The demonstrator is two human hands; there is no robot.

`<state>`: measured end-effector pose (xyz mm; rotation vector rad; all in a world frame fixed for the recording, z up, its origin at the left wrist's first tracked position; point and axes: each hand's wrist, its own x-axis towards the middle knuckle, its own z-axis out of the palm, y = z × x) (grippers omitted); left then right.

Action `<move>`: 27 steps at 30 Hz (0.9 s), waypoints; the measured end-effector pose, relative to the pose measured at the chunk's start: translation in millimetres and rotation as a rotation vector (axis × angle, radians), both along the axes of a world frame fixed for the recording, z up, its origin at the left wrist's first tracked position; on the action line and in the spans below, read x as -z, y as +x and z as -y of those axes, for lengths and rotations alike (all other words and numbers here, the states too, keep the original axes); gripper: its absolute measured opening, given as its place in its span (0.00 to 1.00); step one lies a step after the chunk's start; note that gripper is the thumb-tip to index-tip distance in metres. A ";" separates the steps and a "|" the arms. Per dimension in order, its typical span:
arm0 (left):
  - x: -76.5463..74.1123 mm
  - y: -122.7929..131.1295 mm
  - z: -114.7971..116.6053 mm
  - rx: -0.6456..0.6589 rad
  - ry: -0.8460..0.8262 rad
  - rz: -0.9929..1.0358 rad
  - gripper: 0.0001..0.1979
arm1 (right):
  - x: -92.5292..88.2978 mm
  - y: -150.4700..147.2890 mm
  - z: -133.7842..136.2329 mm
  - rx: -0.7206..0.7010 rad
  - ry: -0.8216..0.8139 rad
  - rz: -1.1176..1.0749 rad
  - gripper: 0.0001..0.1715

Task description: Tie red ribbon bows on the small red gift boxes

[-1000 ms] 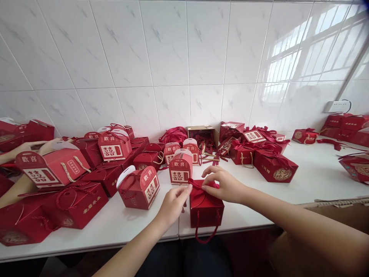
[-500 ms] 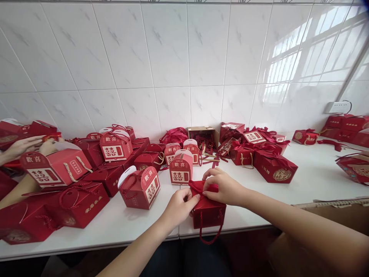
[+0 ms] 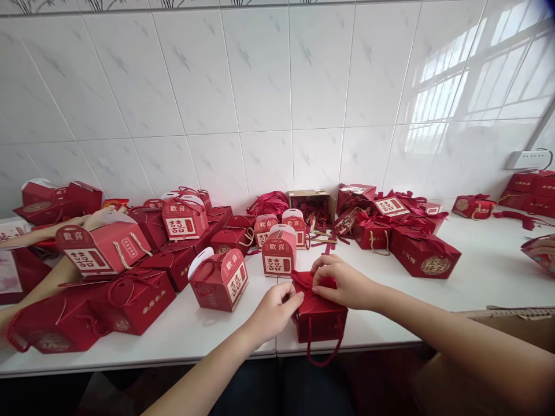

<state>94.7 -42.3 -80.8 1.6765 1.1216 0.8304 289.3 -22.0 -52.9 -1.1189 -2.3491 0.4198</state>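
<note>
A dark red gift box (image 3: 323, 326) stands at the table's front edge. One twisted red cord handle (image 3: 324, 363) hangs down its near side. My left hand (image 3: 277, 306) is closed in a pinch at the left edge of the box's top. From the right, my right hand (image 3: 344, 280) reaches over the top with curled fingers, its thumb and fingertips closed at the lid. Bright red material, perhaps ribbon or cord, shows between the two hands, though fingers hide part of it. A small red box with white characters (image 3: 280, 260) sits just behind.
Red gift boxes (image 3: 134, 300) pile up on the left, where another person's arm (image 3: 56, 231) reaches in. A carton of ribbon scraps (image 3: 312, 195) stands against the tiled wall. More ribboned boxes (image 3: 427, 251) lie right. A cardboard box (image 3: 511, 335) borders the table's near right.
The view has shifted slightly, moving the scene rightward. My hands keep nearly the same grip at the box top. The other person's hand has moved behind the left-hand boxes.
</note>
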 end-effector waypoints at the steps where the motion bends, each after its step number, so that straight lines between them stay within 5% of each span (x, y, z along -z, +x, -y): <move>1: -0.6 -0.5 0.2 0.007 0.000 -0.008 0.16 | 0.0 0.3 0.3 -0.004 -0.001 0.000 0.04; 9: -2.0 -3.7 5.0 0.059 -0.007 0.012 0.15 | 3.1 0.6 -1.8 -0.029 -0.008 -0.026 0.06; 15: 1.1 1.2 9.5 -0.025 0.047 -0.010 0.15 | 8.0 2.0 -5.2 -0.022 0.003 -0.032 0.06; 19: 1.7 3.9 8.5 -0.105 -0.068 -0.017 0.15 | 9.5 3.1 -5.5 -0.002 0.004 -0.032 0.06; 27: -4.8 2.5 10.0 -0.026 -0.063 -0.019 0.16 | 7.1 1.7 -0.9 -0.016 0.074 0.033 0.05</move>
